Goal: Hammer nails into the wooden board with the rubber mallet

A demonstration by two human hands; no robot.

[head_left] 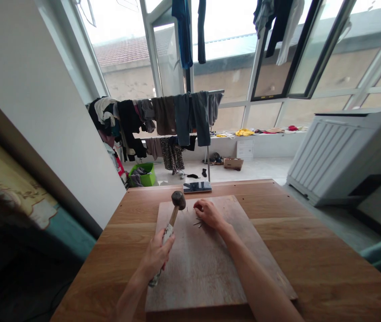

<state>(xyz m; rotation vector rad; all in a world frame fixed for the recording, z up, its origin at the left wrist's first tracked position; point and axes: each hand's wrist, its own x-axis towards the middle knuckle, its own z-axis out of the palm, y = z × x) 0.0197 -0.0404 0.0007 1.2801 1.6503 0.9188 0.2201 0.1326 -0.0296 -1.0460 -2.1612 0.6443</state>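
My left hand [157, 255] is closed round the wooden handle of a hammer [176, 206], whose dark head is raised just above the far part of a worn wooden board [204, 268]. My right hand [208, 213] rests on the board to the right of the hammer head, fingers curled over a small pile of nails [197, 222]. Whether the fingers pinch a nail is hidden. The board lies on a wooden table [311, 250].
A phone or small flat device [197, 187] lies at the table's far edge. Beyond stand a clothes rack [163, 118] loaded with garments, a green basket [143, 175], a cardboard box [233, 163] and a white slatted cabinet [341, 152] on the right.
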